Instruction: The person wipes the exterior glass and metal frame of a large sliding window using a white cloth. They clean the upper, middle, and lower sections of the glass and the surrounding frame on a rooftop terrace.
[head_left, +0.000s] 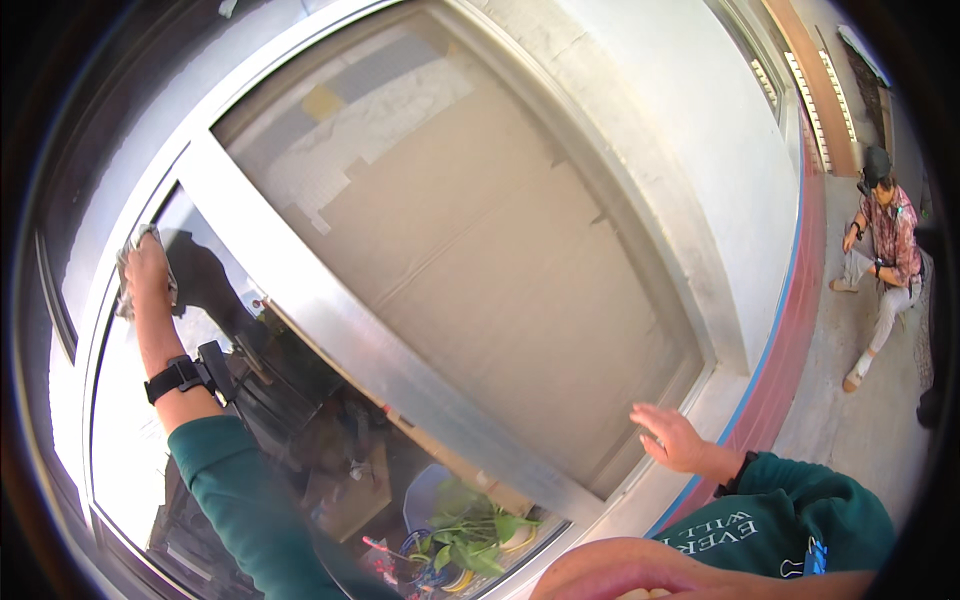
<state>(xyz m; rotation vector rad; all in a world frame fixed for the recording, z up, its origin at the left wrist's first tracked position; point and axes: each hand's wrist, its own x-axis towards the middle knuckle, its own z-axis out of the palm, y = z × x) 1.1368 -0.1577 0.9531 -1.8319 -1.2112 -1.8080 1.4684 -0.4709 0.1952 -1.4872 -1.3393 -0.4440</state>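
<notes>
My left hand (148, 271) reaches far up and presses a crumpled grey-white wad (126, 307) to the window glass. Whether that wad is cloth or paper I cannot tell. It lies close to the aluminium frame (116, 247) at the pane's upper edge. A dark reflection shows in the glass pane (199, 221) beside it. Out to the right, my right hand (673, 441) holds nothing, its fingers apart, in front of the lower corner of the neighbouring pane (487, 247). Brown covering or board seems to back that second pane. Both arms wear dark green sleeves.
A wide aluminium mullion (352, 337) divides the panes. Behind the lower glass are leafy plants (472, 536) and a blue chair back (427, 495). Along the white wall (697, 142) runs a red base band (780, 375). A person (889, 240) crouches or sits low on the concrete pavement (832, 405).
</notes>
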